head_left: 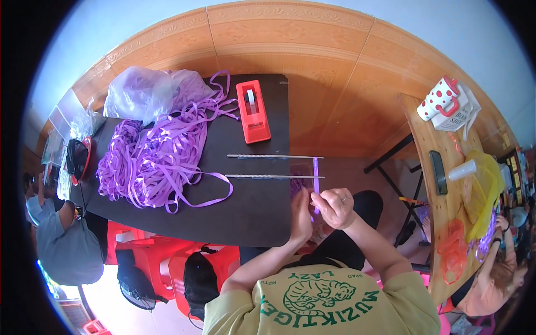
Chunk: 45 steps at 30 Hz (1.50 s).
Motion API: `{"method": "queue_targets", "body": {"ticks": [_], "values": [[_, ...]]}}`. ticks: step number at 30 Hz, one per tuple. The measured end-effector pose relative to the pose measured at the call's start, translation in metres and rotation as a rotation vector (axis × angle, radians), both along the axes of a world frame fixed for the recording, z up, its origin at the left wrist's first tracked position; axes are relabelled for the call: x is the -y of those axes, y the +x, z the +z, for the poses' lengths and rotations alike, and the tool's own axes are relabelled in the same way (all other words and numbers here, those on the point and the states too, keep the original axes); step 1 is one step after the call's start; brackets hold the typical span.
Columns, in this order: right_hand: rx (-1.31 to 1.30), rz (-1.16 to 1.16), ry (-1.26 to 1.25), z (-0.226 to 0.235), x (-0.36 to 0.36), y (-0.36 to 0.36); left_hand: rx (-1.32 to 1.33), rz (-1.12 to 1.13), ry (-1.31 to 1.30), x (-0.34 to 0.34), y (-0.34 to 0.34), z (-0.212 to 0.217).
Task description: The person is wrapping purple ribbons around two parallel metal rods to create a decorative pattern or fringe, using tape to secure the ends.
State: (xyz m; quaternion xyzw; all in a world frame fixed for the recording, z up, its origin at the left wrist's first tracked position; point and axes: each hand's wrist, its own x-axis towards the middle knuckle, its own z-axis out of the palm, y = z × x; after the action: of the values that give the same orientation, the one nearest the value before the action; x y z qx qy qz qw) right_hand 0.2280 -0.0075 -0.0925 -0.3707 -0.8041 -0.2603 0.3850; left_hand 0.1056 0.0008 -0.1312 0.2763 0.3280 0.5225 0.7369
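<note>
Head view: our right hand (333, 206) pinches a purple ribbon strip (316, 181) that rises just above it; our left hand (301, 215), touching the right, looks closed on the same strip. Beyond them two metal rods (273, 166) jut off the black table (251, 212); farther left lies a ribbon heap (151, 162); farther up stands a red tape dispenser (253, 111).

red tape dispenser (253, 111) upright on black table (251, 218), beside heap of purple ribbon (153, 159) and clear plastic bag (142, 92). on wooden side table (438, 223): white polka-dot mug (438, 99), dark phone (438, 172), paper cup (462, 169), yellow bag (486, 190).
</note>
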Motion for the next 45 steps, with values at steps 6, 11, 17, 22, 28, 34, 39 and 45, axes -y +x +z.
{"method": "queue_targets", "body": {"ticks": [6, 11, 17, 22, 28, 34, 39, 45], "values": [[0.027, -0.021, -0.052, 0.0, 0.004, 0.003, 0.187, -0.009, -0.044, -0.021, 0.01, 0.021], [0.023, -0.021, -0.053, 0.001, 0.004, 0.003, 0.225, 0.0, -0.079, -0.021, 0.011, 0.018], [0.009, -0.003, -0.057, 0.0, 0.005, 0.003, 0.19, -0.002, -0.067, -0.019, 0.012, 0.016], [0.009, -0.004, -0.066, 0.002, 0.006, 0.004, 0.106, 0.01, -0.053, -0.017, 0.011, 0.022], [-0.018, -0.007, -0.069, 0.005, 0.006, 0.003, 0.105, -0.004, -0.015, -0.017, 0.01, 0.02], [-0.019, 0.005, -0.076, 0.006, 0.006, 0.005, 0.148, -0.003, -0.027, -0.017, 0.01, 0.016], [-0.025, 0.011, -0.071, 0.007, 0.007, 0.006, 0.136, -0.034, 0.01, -0.017, 0.011, 0.015], [-0.016, 0.03, -0.065, 0.003, 0.009, 0.008, 0.213, 0.007, -0.068, -0.016, 0.014, 0.038]]}}
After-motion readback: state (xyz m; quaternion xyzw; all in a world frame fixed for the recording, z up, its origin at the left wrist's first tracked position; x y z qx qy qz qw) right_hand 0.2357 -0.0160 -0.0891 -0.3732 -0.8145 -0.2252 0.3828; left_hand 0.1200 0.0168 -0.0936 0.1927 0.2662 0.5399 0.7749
